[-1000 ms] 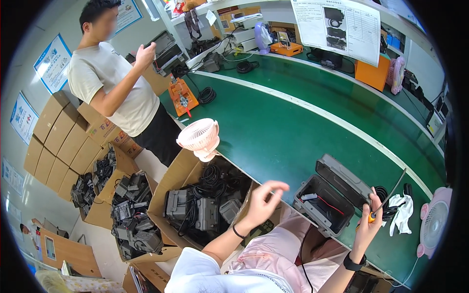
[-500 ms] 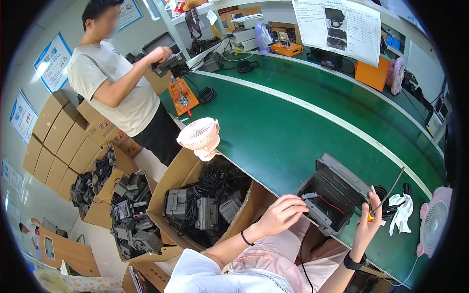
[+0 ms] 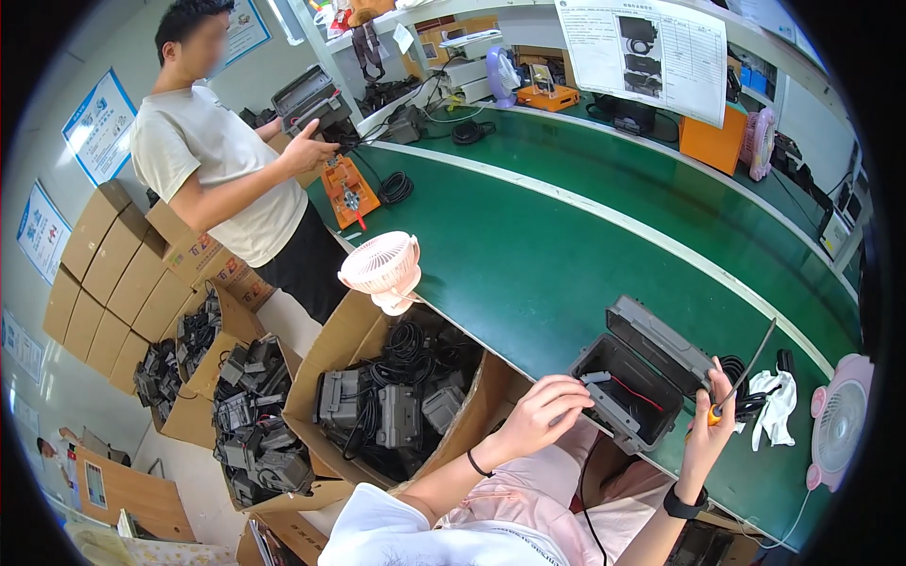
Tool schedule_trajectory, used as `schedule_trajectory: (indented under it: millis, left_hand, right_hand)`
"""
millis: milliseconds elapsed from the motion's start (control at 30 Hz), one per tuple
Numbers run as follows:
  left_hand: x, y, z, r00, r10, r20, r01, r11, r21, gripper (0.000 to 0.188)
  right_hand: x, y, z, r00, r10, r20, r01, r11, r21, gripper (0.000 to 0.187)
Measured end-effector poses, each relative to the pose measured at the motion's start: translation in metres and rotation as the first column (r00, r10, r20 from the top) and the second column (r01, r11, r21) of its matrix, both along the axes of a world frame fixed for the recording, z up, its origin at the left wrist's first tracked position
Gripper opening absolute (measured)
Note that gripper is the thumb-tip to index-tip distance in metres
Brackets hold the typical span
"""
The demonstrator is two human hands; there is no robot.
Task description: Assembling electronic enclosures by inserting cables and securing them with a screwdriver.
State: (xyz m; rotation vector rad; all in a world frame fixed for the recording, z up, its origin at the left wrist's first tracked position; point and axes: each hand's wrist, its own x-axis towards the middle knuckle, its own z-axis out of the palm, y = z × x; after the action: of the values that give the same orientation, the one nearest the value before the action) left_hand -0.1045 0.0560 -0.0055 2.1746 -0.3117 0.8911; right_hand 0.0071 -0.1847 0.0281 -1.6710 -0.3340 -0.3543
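Note:
An opened grey plastic box with its lid tipped back sits at the near edge of the green table. Inside it lie a small grey connector and a red wire. My left hand has its fingers closed at the box's left rim, by the connector; its fingertips are partly hidden. My right hand grips a screwdriver with an orange-yellow handle, its long shaft slanting up to the right. Fingers of this hand also touch the lid's right end. A black cable hangs down from the box.
A white glove and coiled black cable lie right of the box, beside a pink fan. Another pink fan stands at the table's left edge. Below it, a carton holds several grey boxes. A co-worker stands far left.
My hands, the box and the screwdriver have hardly moved. The co-worker's hand has come down from above their grey box to its near side, and that box is tilted differently.

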Motion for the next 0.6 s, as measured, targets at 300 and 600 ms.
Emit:
schedule_trajectory:
  millis: [300,600]
  left_hand:
    - [0.003,-0.002,0.0,1.0,0.008,0.013,-0.008,1.0,0.003,0.018]
    - [0.004,-0.001,0.002,1.0,0.004,0.022,-0.005,1.0,0.016,0.019]
  right_hand:
    - [0.001,0.001,0.001,1.0,0.003,-0.031,-0.002,1.0,0.025,0.027]
    - [0.003,0.001,-0.003,1.0,-0.004,0.015,0.004,1.0,0.028,0.027]
